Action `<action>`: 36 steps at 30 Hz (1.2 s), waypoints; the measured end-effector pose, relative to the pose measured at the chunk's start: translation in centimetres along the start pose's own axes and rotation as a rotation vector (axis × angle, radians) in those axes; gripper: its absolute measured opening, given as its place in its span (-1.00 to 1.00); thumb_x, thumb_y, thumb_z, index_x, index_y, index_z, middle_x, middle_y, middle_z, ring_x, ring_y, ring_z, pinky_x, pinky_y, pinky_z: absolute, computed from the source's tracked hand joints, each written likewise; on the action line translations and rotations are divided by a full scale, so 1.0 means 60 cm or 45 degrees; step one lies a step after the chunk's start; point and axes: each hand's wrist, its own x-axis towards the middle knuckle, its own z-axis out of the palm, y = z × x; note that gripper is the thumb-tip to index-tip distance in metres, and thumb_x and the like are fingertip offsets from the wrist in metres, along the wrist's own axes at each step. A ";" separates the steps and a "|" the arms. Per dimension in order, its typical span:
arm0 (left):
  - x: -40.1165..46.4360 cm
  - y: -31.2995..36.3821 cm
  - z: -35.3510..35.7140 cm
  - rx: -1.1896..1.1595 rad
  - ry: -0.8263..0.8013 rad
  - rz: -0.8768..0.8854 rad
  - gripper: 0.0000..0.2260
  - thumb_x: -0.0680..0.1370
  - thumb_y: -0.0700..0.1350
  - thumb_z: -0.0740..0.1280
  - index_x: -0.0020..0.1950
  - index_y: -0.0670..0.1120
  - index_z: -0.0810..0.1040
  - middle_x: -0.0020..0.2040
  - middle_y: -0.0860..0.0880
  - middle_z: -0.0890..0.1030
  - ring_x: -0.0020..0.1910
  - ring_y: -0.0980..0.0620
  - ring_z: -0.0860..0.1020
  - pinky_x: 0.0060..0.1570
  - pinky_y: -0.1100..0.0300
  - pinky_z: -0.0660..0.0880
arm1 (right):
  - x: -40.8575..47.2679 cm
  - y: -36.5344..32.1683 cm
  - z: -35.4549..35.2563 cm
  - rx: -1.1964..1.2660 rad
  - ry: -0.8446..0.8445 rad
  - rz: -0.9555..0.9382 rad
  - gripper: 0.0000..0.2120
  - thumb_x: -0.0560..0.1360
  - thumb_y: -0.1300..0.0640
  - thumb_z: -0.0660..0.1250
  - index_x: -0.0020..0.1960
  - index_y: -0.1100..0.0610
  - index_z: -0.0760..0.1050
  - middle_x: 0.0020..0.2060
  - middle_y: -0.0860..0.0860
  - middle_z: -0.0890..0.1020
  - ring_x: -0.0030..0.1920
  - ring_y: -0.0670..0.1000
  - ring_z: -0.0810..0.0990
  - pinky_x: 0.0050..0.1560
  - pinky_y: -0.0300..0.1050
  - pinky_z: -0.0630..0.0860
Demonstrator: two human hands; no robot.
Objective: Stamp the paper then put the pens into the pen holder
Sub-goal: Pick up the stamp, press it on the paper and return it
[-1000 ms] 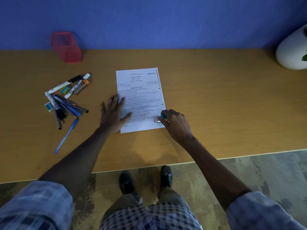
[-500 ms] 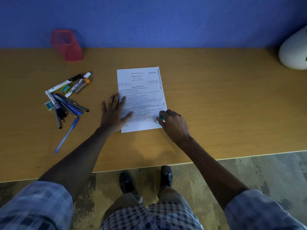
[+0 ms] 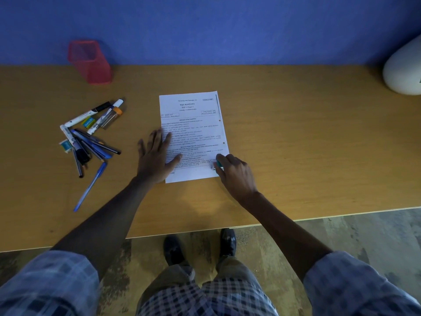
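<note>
Teal plastic shows between the curled fingers of the right hand (image 3: pixel 234 173), which grips a small stamp (image 3: pixel 217 164) set against the near right corner of the printed paper (image 3: pixel 193 135). Flat, fingers spread, the left hand (image 3: pixel 155 159) lies on the paper's left edge. Left of it on the wooden desk (image 3: pixel 296 144) lies a loose pile of pens and markers (image 3: pixel 91 135); the red mesh pen holder (image 3: pixel 90 62) stands beyond, against the blue wall (image 3: pixel 227 26).

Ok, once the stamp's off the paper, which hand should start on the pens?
Probably the left hand: it lies flat and empty on the paper's left edge, nearest the pile of pens and the red pen holder. The right hand grips the stamp on the far side.
</note>
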 end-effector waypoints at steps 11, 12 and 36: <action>0.002 -0.002 0.005 0.012 -0.011 -0.019 -0.25 0.49 0.42 -0.12 0.59 0.05 -0.06 0.61 -0.04 -0.11 0.58 -0.04 -0.15 0.49 -0.22 -0.21 | -0.003 -0.001 -0.001 0.040 0.019 -0.017 -0.89 0.55 0.18 0.31 -0.01 0.23 0.53 -0.32 0.12 0.60 -0.42 0.09 0.56 -0.49 -0.14 0.49; 0.002 -0.002 0.005 0.010 -0.015 -0.021 -0.25 0.49 0.41 -0.12 0.59 0.05 -0.06 0.61 -0.04 -0.11 0.58 -0.04 -0.16 0.49 -0.22 -0.21 | 0.000 0.000 -0.001 0.037 0.030 -0.016 -0.90 0.54 0.19 0.31 -0.01 0.23 0.53 -0.33 0.12 0.59 -0.43 0.10 0.55 -0.48 -0.15 0.48; 0.002 0.003 -0.003 -0.028 -0.072 -0.024 -0.24 0.49 0.40 -0.10 0.59 0.04 -0.10 0.61 -0.04 -0.16 0.57 0.00 -0.22 0.48 -0.25 -0.24 | -0.007 -0.002 -0.003 0.037 0.030 -0.005 -0.80 0.58 0.11 0.21 -0.04 0.20 0.53 -0.32 0.11 0.61 -0.43 0.06 0.56 -0.50 -0.12 0.53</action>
